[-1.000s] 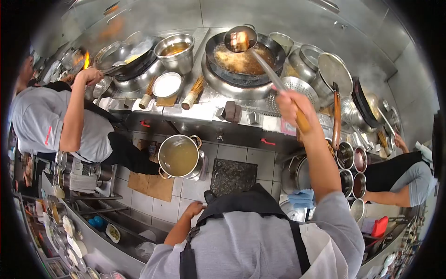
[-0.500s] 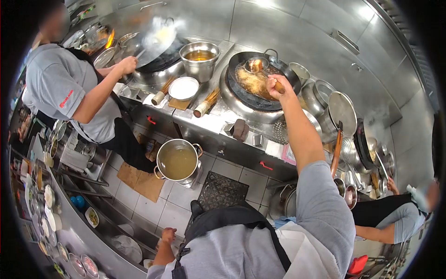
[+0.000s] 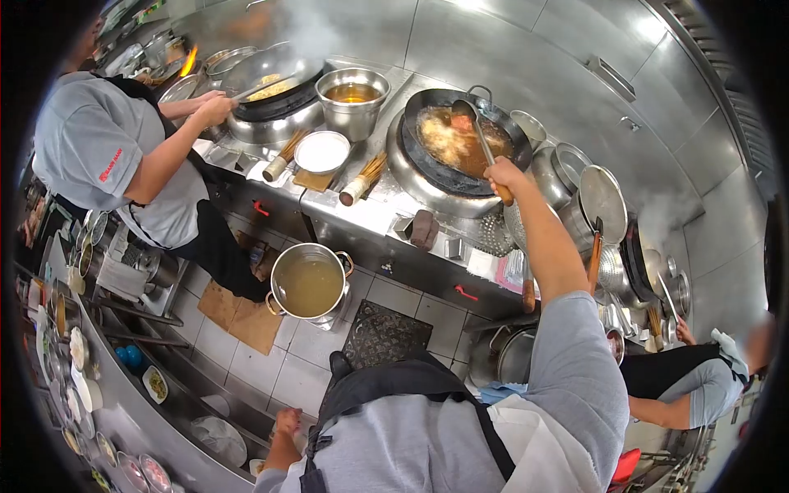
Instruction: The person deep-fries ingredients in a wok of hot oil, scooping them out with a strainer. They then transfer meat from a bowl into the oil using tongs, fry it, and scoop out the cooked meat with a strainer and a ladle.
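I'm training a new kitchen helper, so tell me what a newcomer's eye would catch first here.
Probably the black wok of foamy brown liquid right of top centre, with a long ladle reaching over it from the person's right hand. Next, perhaps, the bright orange flame near the top left, then the big two-handled pot left of centre, below the counter.
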Demonstrator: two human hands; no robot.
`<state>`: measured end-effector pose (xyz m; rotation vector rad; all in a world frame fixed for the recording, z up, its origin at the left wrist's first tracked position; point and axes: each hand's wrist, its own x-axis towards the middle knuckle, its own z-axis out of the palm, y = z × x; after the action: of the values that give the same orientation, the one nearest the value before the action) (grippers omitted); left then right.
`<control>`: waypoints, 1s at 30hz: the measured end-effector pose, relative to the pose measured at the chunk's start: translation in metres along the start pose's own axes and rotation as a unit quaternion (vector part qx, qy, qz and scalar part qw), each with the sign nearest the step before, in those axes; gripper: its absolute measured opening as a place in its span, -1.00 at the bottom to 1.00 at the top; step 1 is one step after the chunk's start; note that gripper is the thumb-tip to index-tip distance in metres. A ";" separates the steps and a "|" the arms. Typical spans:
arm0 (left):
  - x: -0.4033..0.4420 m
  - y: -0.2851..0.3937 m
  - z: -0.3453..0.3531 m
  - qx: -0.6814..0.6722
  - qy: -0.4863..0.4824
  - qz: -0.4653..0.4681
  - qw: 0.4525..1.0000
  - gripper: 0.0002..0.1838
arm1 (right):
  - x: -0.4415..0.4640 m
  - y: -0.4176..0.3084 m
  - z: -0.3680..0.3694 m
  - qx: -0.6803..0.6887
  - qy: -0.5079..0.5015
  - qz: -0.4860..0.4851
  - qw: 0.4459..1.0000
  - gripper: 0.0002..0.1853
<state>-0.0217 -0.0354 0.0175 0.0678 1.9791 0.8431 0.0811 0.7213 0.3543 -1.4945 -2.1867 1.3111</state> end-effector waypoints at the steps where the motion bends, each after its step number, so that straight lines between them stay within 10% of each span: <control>1: 0.005 0.002 -0.003 -0.009 -0.001 -0.004 1.000 -0.74 | -0.004 0.002 0.007 -0.024 0.027 -0.017 0.999 -0.76; 8: 0.030 0.031 -0.012 -0.158 0.052 -0.105 0.980 -0.60 | -0.012 0.015 0.030 -0.397 0.095 -0.044 0.912 -0.56; 30: 0.046 0.064 -0.010 0.096 -0.065 0.038 0.992 -0.75 | -0.107 0.049 0.021 0.005 0.055 -0.046 0.997 -0.40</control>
<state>-0.0732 0.0255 0.0233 0.3057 1.9384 0.6767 0.1521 0.6266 0.3389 -1.4104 -2.1488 1.1794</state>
